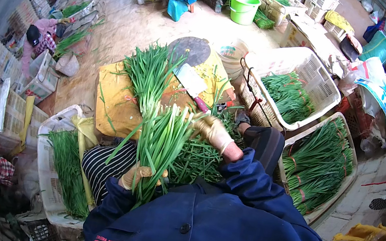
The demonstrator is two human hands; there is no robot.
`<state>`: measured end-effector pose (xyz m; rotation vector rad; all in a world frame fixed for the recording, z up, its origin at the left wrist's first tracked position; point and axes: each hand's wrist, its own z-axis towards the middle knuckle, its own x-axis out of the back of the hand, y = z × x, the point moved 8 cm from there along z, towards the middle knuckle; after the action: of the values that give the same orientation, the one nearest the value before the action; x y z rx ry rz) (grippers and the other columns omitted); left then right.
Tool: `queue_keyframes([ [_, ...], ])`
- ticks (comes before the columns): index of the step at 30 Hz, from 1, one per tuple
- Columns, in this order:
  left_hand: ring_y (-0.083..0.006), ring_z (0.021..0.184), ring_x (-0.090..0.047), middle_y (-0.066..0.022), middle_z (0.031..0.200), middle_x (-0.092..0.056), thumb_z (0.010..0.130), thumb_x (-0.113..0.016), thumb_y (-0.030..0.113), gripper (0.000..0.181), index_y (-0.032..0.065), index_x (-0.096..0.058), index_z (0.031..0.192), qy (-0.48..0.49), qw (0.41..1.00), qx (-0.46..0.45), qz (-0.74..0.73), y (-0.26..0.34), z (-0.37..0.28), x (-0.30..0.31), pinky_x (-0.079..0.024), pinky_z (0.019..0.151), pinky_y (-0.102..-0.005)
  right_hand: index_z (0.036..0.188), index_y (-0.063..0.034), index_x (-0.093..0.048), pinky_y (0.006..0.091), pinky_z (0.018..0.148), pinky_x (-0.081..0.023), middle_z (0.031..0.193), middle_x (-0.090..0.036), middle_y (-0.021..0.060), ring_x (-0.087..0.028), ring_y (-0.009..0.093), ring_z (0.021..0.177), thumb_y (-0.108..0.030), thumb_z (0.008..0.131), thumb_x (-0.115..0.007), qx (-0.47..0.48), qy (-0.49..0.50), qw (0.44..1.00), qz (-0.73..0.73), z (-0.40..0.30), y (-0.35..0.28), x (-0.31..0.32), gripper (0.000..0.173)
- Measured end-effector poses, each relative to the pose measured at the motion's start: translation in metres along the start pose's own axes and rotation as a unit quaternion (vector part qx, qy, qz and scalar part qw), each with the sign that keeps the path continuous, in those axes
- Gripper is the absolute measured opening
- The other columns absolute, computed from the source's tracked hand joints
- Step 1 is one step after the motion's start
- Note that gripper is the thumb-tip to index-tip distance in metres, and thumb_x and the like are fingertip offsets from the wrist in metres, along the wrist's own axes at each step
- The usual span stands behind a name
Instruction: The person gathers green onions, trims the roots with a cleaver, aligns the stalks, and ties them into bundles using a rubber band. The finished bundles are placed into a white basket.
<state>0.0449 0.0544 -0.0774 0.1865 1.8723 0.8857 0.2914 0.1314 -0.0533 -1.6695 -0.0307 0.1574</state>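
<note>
My left hand (133, 176), in a tan glove, is wrapped around the leafy lower part of a bunch of garlic chives (162, 140). The pale stem ends of this bunch point away from me. My gloved right hand (212, 131) is blurred beside those stem ends; whether its fingers hold anything cannot be told. Loose garlic chives (196, 160) lie across my lap under the right forearm. Another pile of chives (149, 76) rests on a yellow-covered work surface (115, 116). A cleaver (190, 81) with a reddish handle lies on that surface, just beyond my right hand.
To the right, a white plastic crate (327, 86) and a second crate (354, 156) hold banded chives. Another chive-filled crate (45, 169) stands at my left. A round dark disc (190, 51) and a white bucket (233, 53) sit ahead. A person (42, 38) works at far left.
</note>
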Motion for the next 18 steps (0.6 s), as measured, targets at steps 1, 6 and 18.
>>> queue_keyframes([
  [1, -0.0263, 0.088, -0.069, -0.0224, 0.118, -0.060, 0.078, -0.076, 0.042, 0.081, -0.0032, -0.041, 0.136, -0.023, 0.999, -0.031, 0.025, 0.005, 0.003, -0.008, -0.060, 0.070, -0.0288, 0.110, -0.0015, -0.060, 0.0295, 0.070, -0.055, 0.096, -0.068, 0.0097, -0.068, 0.020, 0.080, -0.020, 0.095, -0.059, 0.092, 0.130, 0.978, -0.133, 0.000, -0.021, 0.024, 0.023],
  [6, -0.0212, 0.080, -0.068, -0.0172, 0.110, -0.064, 0.080, -0.077, 0.037, 0.064, -0.0007, -0.053, 0.126, 0.053, 0.997, 0.013, 0.063, 0.004, 0.009, -0.013, -0.058, 0.067, -0.0286, 0.102, -0.0081, -0.066, 0.0426, 0.096, -0.044, 0.108, -0.062, 0.0103, -0.052, 0.032, 0.112, -0.019, 0.072, -0.080, 0.306, 0.014, 0.886, -0.348, -0.024, -0.085, -0.010, 0.034],
  [18, -0.0213, 0.088, -0.067, -0.0119, 0.104, -0.066, 0.091, -0.064, 0.017, 0.040, 0.0031, -0.052, 0.127, 0.079, 0.992, -0.024, 0.090, 0.010, 0.016, -0.039, -0.057, 0.067, -0.0317, 0.092, -0.0052, -0.058, 0.0326, 0.067, -0.053, 0.091, -0.070, 0.0117, -0.066, 0.023, 0.080, -0.017, 0.094, -0.059, 0.029, 0.174, 0.947, 0.268, 0.003, 0.078, 0.066, 0.012],
])
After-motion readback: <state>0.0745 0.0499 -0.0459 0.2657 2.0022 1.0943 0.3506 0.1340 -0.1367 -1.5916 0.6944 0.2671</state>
